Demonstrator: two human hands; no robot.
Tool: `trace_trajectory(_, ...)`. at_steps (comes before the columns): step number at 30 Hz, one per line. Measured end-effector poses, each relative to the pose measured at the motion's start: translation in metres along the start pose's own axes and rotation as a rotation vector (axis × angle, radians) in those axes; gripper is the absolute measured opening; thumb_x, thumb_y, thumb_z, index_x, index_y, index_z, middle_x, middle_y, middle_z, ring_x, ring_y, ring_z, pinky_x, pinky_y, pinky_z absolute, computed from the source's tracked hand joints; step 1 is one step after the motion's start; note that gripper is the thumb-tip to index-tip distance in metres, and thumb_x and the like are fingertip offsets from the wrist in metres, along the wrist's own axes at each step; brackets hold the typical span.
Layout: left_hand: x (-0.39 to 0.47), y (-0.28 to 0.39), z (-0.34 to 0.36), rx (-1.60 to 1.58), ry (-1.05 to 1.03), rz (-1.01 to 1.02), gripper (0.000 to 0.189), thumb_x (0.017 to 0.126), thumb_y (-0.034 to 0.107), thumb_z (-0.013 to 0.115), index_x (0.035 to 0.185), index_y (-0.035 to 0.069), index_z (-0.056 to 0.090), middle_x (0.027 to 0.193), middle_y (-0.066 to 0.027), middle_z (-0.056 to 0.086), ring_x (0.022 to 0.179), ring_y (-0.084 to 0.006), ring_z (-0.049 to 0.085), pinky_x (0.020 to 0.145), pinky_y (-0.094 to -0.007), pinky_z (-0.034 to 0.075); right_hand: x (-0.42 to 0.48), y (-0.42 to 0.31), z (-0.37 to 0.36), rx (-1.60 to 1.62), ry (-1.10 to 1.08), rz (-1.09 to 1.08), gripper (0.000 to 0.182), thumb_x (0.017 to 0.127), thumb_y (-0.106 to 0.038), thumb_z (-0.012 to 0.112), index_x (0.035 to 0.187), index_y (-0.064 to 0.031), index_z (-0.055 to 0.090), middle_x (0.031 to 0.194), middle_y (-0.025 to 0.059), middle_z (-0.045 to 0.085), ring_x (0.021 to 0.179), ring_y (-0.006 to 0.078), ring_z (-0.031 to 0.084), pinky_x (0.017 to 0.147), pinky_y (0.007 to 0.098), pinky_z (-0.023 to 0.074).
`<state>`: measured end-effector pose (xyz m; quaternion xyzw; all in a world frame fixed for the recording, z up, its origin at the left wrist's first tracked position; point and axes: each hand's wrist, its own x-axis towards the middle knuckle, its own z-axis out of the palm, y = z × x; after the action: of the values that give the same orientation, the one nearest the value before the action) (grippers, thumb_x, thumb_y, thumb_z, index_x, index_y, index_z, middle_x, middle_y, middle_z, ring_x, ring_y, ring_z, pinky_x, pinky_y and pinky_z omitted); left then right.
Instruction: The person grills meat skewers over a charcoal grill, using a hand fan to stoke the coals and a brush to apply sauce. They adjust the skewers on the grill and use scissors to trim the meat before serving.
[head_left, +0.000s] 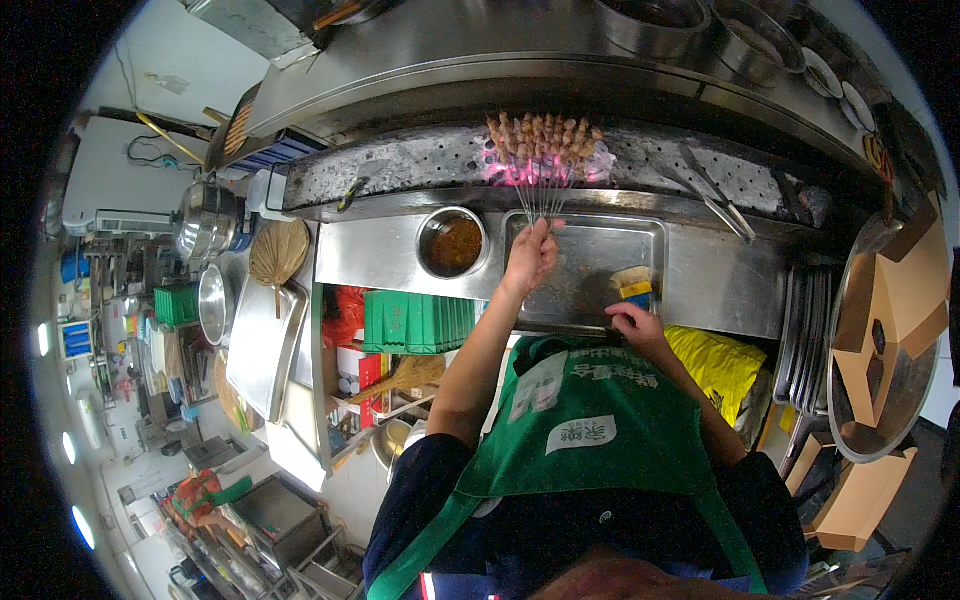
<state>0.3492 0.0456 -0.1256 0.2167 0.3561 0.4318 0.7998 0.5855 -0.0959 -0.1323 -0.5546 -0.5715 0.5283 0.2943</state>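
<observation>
In my left hand (534, 259) I grip the metal ends of a bunch of skewers (541, 199). Small pieces of meat (544, 136) on their far ends lie over glowing coals (525, 171) in a long charcoal grill (435, 161). Below that hand is a shallow stainless steel tray (574, 259). Near the tray's front right corner, my right hand (637, 326) has its fingers loosely bent and apart, with nothing visible in them. Just beyond it, a flat brush-like item (634, 285), beige, yellow and blue, lies in the tray. A steel pot (452, 241) of reddish-brown liquid stands left of the tray.
Metal tongs (712, 195) rest across the grill's right part; a dark-handled tool (356, 191) lies at its left. A palm-leaf fan (279, 251) and a green crate (420, 322) are leftward. Cardboard boxes (892, 300) stand right. A person (199, 499) is far behind at left.
</observation>
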Motion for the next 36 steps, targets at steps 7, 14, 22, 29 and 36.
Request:
trace_trajectory(7,0.004,-0.004,-0.010,-0.097,-0.032,-0.029,0.033,0.098,0.034,0.042,0.110,0.006,0.055,0.060,0.0054,0.035,0.045,-0.0054,0.026,0.038,-0.0200,0.021,-0.002,0.009,0.005,-0.008,0.014,-0.010,0.019,0.088,-0.011,0.056,0.105,-0.0061,0.063,0.085,0.0046,0.064,0.077,0.0111,0.058,0.071,0.0254,0.0474)
trace_trajectory(14,0.004,0.004,0.010,-0.127,-0.047,-0.007,0.031,0.099,0.031,0.040,0.109,0.005,0.055,0.060,0.0045,0.037,0.044,-0.0061,0.028,0.037,-0.0211,0.022,-0.005,0.006,0.006,0.003,0.017,0.036,0.020,0.088,-0.013,0.056,0.105,-0.0060,0.063,0.085,0.0042,0.063,0.077,0.0105,0.057,0.070,0.0247,0.0464)
trace_trajectory(22,-0.005,0.016,0.020,-0.017,0.302,-0.048,0.026,0.096,0.028,0.047,0.102,0.006,0.057,0.076,-0.0025,0.055,0.054,-0.0088,0.045,0.047,-0.0191,0.034,0.032,-0.020,0.012,0.214,-0.058,0.064,0.020,0.090,-0.011,0.055,0.108,-0.0065,0.061,0.083,0.0023,0.062,0.073,0.0097,0.055,0.065,0.0234,0.0454)
trace_trajectory(29,0.001,0.007,-0.017,0.203,0.287,0.239,0.004,0.089,0.013,0.057,0.089,0.009,0.058,0.076,0.0023,0.058,0.062,-0.0074,0.051,0.050,-0.0195,0.035,0.127,-0.077,0.041,0.493,0.035,0.238,0.021,0.091,-0.023,0.056,0.106,-0.0087,0.061,0.083,-0.0017,0.060,0.068,0.0057,0.052,0.057,0.0199,0.0428)
trace_trajectory(36,0.010,0.004,-0.026,0.094,0.243,0.243,0.006,0.086,0.009,0.061,0.081,0.011,0.058,0.070,0.0038,0.056,0.054,-0.0045,0.046,0.045,-0.0191,0.030,0.160,-0.075,0.051,0.708,0.019,0.286,0.017,0.088,-0.027,0.062,0.095,-0.0119,0.062,0.079,-0.0034,0.061,0.066,0.0055,0.055,0.055,0.0204,0.0436)
